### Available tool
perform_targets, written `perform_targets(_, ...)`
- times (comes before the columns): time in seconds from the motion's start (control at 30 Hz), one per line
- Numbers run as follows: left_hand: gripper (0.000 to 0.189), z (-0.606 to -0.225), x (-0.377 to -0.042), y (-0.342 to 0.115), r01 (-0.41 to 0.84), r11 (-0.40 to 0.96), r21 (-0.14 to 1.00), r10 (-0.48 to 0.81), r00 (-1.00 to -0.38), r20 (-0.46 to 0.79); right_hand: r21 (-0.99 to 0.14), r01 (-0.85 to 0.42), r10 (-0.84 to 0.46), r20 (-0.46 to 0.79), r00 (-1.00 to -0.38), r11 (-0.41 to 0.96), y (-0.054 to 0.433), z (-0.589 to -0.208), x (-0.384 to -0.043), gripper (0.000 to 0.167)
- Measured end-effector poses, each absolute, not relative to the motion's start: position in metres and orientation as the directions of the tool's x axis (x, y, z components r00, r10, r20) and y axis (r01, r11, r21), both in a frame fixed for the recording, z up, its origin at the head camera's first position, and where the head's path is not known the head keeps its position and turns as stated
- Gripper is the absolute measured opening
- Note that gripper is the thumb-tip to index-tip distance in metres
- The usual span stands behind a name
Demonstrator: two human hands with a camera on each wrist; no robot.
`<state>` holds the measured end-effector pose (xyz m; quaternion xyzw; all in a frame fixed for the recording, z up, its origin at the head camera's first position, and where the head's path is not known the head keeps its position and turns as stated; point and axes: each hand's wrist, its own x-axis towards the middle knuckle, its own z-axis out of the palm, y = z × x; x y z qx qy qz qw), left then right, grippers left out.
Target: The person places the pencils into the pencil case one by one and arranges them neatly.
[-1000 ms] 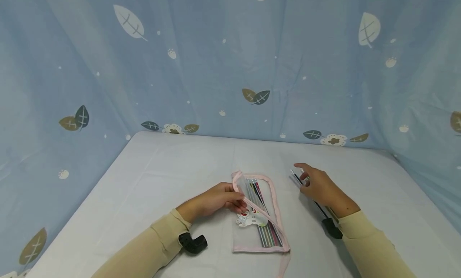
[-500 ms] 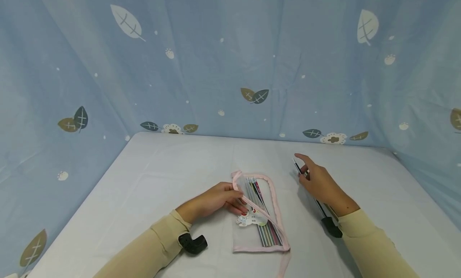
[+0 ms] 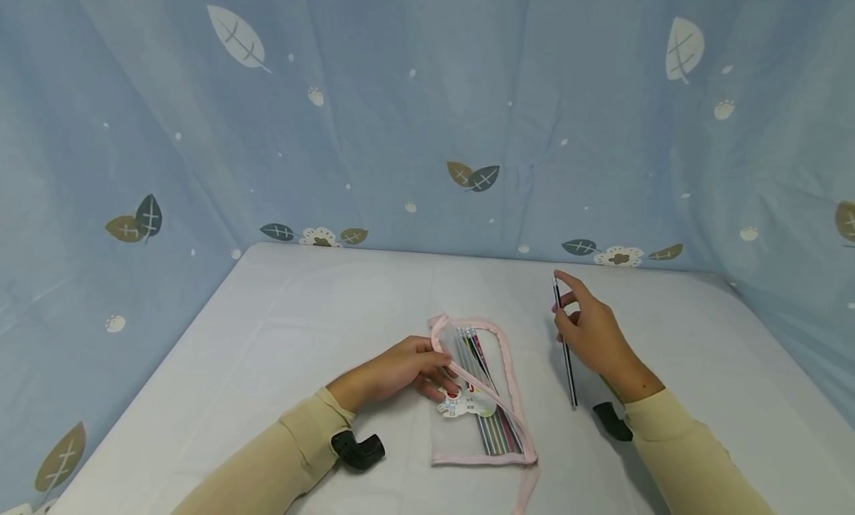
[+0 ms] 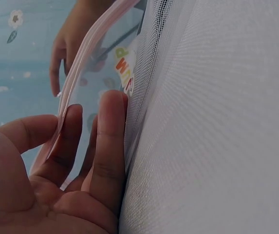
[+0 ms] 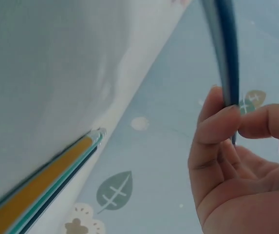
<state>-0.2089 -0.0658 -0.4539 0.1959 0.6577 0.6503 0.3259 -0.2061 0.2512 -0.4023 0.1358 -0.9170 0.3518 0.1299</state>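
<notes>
The person's left hand (image 3: 407, 370) pinches the upper edge of a pink-trimmed mesh pencil pouch (image 3: 510, 366), I'd guess to hold that side away from the rest. Across from it, well clear of the pouch, the right hand (image 3: 591, 333) pinches a dark pencil (image 3: 568, 366) near its upper end, probably so most of its length hangs free. The pouch lies on the white table (image 3: 334, 300), a cartoon label (image 3: 461, 404) on its front, striped pencils (image 3: 499, 435) bundled lengthwise inside
</notes>
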Motion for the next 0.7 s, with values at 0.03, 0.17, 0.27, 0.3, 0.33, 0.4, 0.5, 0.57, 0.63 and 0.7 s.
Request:
perform_targets(0.03,0.033,-0.454,-0.209,-0.066,-0.166,0.081,0.983,0.681,-0.711,-0.176,-0.625,-0.338,-0.151,0.333,-0.931,0.704,0.25,-0.403,-0.206,0.064)
perform_targets(0.17,0.033,-0.452,-0.207,-0.066,-0.175,0.082,0.981,0.677,-0.712,-0.184,-0.675,-0.337,-0.142,0.328,-0.934,0.656,0.246,-0.403,-0.204,0.063)
perform_targets(0.27,0.033,-0.45,-0.207,-0.066,-0.175,0.079,0.981,0.676,-0.714,-0.182,-0.71,-0.339,-0.146,0.32,-0.936,0.617,0.242,-0.401,-0.203,0.065)
perform_targets(0.3,0.034,-0.45,-0.207,-0.066,-0.175,0.078,0.981,0.676,-0.714,-0.181,-0.722,-0.339,-0.149,0.316,-0.937,0.603,0.241,-0.401,-0.202,0.065)
perform_targets(0.33,0.034,-0.449,-0.208,-0.066,-0.174,0.079,0.982,0.677,-0.714,-0.181,-0.734,-0.342,-0.154,0.314,-0.937,0.587,0.24,-0.4,-0.201,0.066)
perform_targets(0.4,0.034,-0.449,-0.207,-0.066,-0.174,0.081,0.981,0.678,-0.712,-0.182,-0.757,-0.347,-0.163,0.31,-0.937,0.554,0.237,-0.4,-0.2,0.069)
perform_targets(0.5,0.033,-0.449,-0.207,-0.065,-0.181,0.083,0.98,0.679,-0.71,-0.188,-0.785,-0.356,-0.179,0.308,-0.934,0.507,0.234,-0.401,-0.198,0.071)
perform_targets(0.57,0.033,-0.448,-0.207,-0.065,-0.183,0.082,0.98,0.677,-0.711,-0.189,-0.799,-0.359,-0.184,0.308,-0.933,0.482,0.232,-0.4,-0.197,0.073)
perform_targets(0.63,0.033,-0.448,-0.208,-0.065,-0.185,0.082,0.979,0.673,-0.714,-0.192,-0.804,-0.362,-0.185,0.312,-0.932,0.471,0.231,-0.401,-0.197,0.073)
perform_targets(0.7,0.032,-0.447,-0.208,-0.066,-0.185,0.082,0.979,0.67,-0.717,-0.191,-0.808,-0.36,-0.185,0.309,-0.933,0.466,0.23,-0.401,-0.197,0.074)
